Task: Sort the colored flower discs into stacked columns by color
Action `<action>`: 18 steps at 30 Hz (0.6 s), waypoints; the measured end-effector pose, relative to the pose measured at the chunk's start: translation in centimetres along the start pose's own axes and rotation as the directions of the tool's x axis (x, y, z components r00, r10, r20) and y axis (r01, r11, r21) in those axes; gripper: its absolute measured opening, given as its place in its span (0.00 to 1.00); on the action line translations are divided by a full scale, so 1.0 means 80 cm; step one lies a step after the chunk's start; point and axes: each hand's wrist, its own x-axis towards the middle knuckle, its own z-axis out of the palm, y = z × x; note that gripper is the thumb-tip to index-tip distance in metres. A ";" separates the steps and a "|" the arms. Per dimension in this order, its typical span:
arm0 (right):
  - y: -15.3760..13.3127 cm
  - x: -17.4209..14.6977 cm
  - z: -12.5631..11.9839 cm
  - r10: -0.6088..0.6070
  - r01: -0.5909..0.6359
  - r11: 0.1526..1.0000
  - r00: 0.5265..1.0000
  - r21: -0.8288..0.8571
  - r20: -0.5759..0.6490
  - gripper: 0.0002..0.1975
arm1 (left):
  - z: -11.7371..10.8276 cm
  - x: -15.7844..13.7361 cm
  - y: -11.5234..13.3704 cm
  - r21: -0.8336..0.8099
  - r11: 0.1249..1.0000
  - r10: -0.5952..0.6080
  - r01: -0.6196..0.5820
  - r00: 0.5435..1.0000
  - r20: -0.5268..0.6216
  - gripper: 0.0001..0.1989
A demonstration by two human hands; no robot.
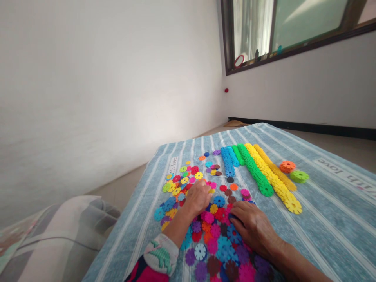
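Observation:
Loose, notched plastic snowflake discs [214, 231] in many colours lie in a spread pile on a striped cloth [317, 219]. My left hand [199, 196] is over the upper part of the pile, its fingers curled and pressed together; whatever is in them is hidden. Lower right, my right hand [254, 223] rests at the pile's right edge with bent fingers close together, a dark blue disc [232, 216] by the fingertips. Whether it grips that disc is hidden. Beyond the hands lie rows of overlapping discs: blue [227, 162], green [255, 172] and yellow [273, 180].
An orange stack [287, 166] and a lime green stack [299, 176] of discs sit right of the rows. A white wall [117, 78] stands on the left, with a window [305, 27] at upper right. Grey checked fabric [73, 235] lies at lower left.

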 end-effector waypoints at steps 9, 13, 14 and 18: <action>-0.003 0.002 -0.004 0.003 -0.003 1.000 1.000 0.005 0.013 0.08 | 0.001 0.008 -0.006 -0.034 0.999 0.024 -0.025 0.999 -0.038 0.17; -0.003 0.002 -0.004 -0.005 0.005 1.000 1.000 0.001 0.015 0.07 | -0.004 0.000 -0.012 -0.069 0.998 -0.008 0.002 0.996 -0.089 0.15; -0.002 0.002 -0.004 -0.004 0.004 1.000 1.000 -0.004 0.016 0.07 | -0.005 -0.004 -0.012 -0.088 0.996 -0.014 0.004 0.994 -0.107 0.15; -0.002 0.002 -0.004 0.007 -0.006 1.000 1.000 -0.026 0.025 0.07 | -0.006 -0.025 -0.005 -0.184 0.983 -0.012 -0.019 0.986 -0.166 0.13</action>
